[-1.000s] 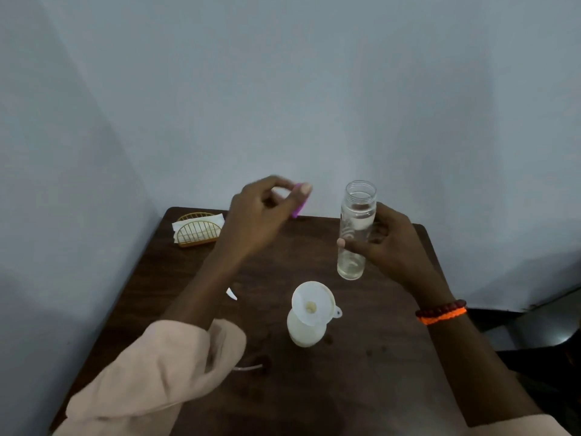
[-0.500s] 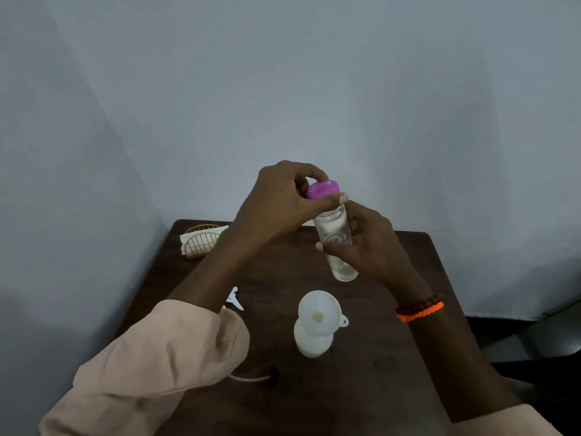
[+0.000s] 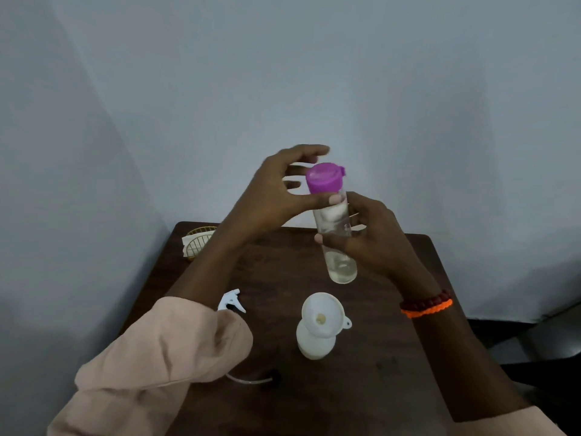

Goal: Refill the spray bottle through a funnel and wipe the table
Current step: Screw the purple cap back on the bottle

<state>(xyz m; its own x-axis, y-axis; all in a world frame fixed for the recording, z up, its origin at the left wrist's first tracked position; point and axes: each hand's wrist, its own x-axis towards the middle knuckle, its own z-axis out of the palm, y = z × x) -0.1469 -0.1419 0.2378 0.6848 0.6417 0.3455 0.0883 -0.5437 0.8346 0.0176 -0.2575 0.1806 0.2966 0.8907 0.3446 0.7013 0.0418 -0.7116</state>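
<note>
Right now the right hand [image 3: 374,237] grips a clear bottle [image 3: 334,228] round its middle, held up over the far part of the table [image 3: 361,404], a little liquid showing at the bottom. Left hand [image 3: 276,196] is at the purple cap [image 3: 324,177]: thumb on the neck just under it, other fingers spread wide beside and behind it. Hard to say if they actually touch the cap; I'd guess screwing on, not gripping.

Spray bottle [image 3: 314,343] stands near table centre, white, with the white funnel [image 3: 322,314] sitting in its mouth, tilted a bit. Sprayer head [image 3: 232,300] lies apart to the left with its dip tube [image 3: 251,379] partly under the left sleeve. Wire napkin holder [image 3: 199,243] at the far left corner.

Handling guess: clear bottle is light, rigid and smooth, possibly wet, so hold the barrel mid-height as now. Spray bottle looks like light plastic, top-heavy with the funnel in; steady it by the body, lift the funnel by its rim or side tab. Sprayer head: take by the collar, the tube is floppy.

Pouring seems done; wiping not started.
</note>
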